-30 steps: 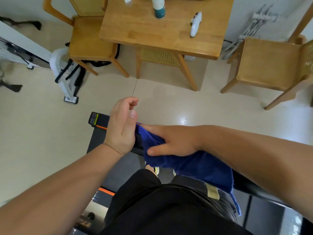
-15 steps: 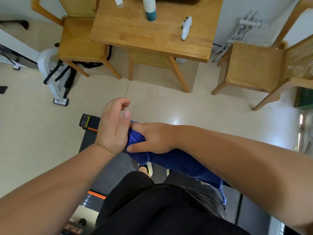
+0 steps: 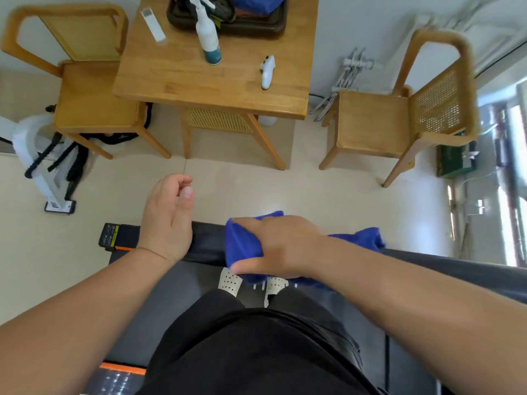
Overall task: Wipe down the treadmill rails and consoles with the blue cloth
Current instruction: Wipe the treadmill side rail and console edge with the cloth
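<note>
Downward head view. The right hand [image 3: 281,246] lies across the dark treadmill rail [image 3: 208,242], its fingers and thumb curled round the blue cloth [image 3: 242,246]. The cloth is bunched on top of the rail near the rail's middle, and a loose end shows beyond the wrist. The left hand [image 3: 168,220] is over the rail's left part, near the cloth but apart from it, with its fingers loosely curled and grasping nothing; whether it touches the rail cannot be told. Below the rail are the treadmill belt [image 3: 176,297] and the toes of pale perforated shoes [image 3: 229,280]. Beyond stands a wooden bench [image 3: 199,86] between a left chair [image 3: 94,104] and a right chair [image 3: 373,121]. On the bench, a spray bottle [image 3: 209,38] stands upright near the middle, a white controller [image 3: 268,71] lies by the right edge, and a dark tray [image 3: 256,28] sits at the far edge.
</note>
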